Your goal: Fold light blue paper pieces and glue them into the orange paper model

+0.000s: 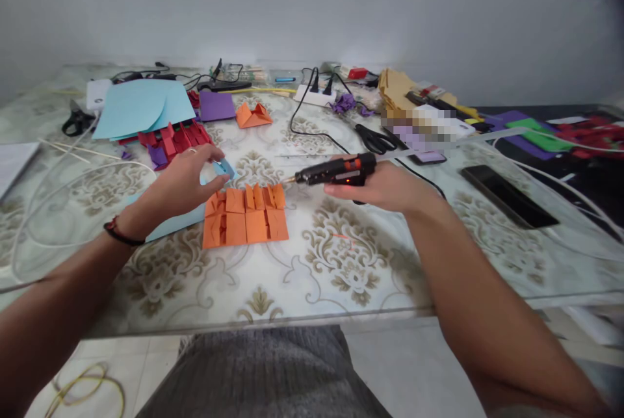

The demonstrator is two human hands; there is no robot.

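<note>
My left hand (188, 174) is closed in a pinch on a small blue folded paper piece (225, 169), just above the far left of the orange folded pieces. Those orange folded paper pieces (256, 226) lie side by side in two rows, with flaps standing up along the back row. In my right hand (390, 185) is a black and orange hot glue gun (336, 171), its red light lit. The metal nozzle points left and ends close to the back right of the orange pieces. Part of a blue sheet (178, 223) shows under my left wrist.
Light blue sheets (141, 106), red folded pieces (175, 140), a purple square (217, 106) and an orange folded piece (253, 116) lie behind. Black scissors (375, 138), a power strip (314, 95) and a phone (507, 195) sit further right. Cables cross the table.
</note>
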